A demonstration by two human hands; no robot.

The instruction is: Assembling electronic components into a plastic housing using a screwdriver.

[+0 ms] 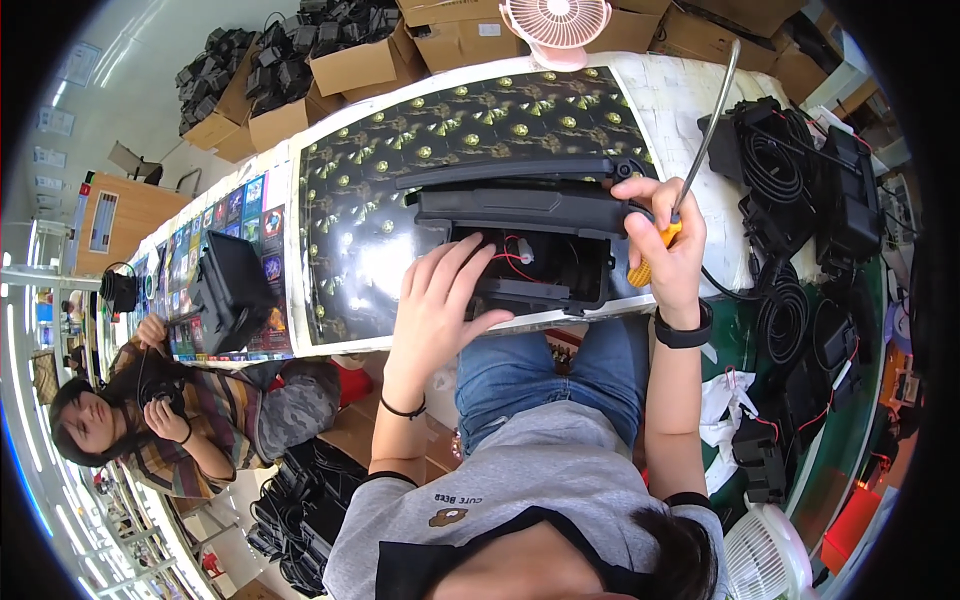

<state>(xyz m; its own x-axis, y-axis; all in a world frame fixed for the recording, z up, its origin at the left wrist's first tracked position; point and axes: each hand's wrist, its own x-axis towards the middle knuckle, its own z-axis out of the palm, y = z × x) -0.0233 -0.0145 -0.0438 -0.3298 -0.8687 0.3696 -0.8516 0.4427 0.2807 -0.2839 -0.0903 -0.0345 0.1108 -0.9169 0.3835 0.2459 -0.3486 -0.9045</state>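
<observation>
In front of me on the table lies an open black plastic housing (540, 208), with thin red wires and a white connector (525, 250) inside its near half. The fingers of my left hand (440, 300) are stretched out over the housing's left end, the fingertips at its inner edge. My right hand (672, 235) is closed around the yellow handle of a screwdriver (641, 270). Its long metal shaft points up and away from the housing. The thumb and fingers of that hand are also close to the housing's right end, where a black cable (730, 292) runs off.
A dark patterned mat (370, 250) covers the table. Black housings with coiled cables (775, 165) are heaped at the right. A pink fan (558, 25) stands at the far edge, before cardboard boxes (360, 65). At the left, another person (190, 420) works near a black box (232, 290).
</observation>
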